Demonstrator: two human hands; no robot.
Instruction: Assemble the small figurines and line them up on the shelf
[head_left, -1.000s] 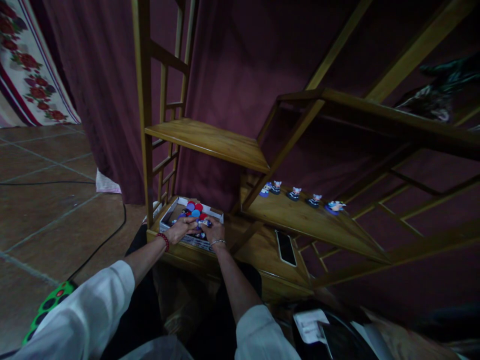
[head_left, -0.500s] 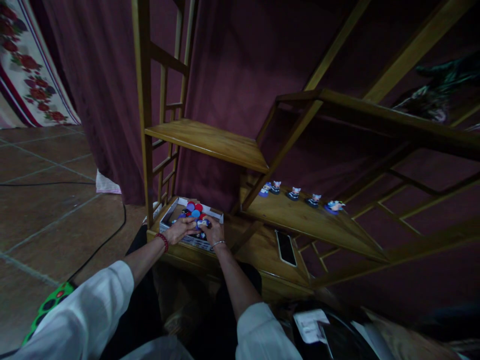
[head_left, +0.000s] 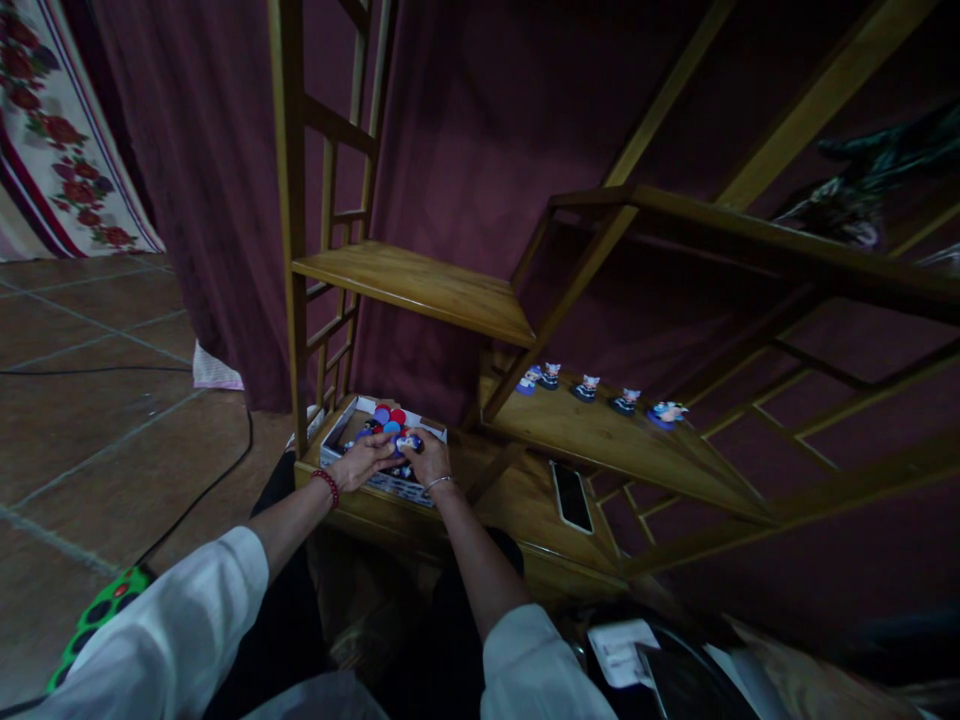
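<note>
Handling continues, left hand and right hand still clasping 1 scarcely shifted, small blue-and-white plastic-looking figurine over a rectangular white cardboard box.

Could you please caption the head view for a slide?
Left hand and right hand hold a figurine over a box, near a shelf of figurines.

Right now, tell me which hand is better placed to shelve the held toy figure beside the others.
Probably the right hand: it grips the toy figure and is nearer the shelf holding the other figures. The left hand also touches the toy figure, but is farther away.
</note>
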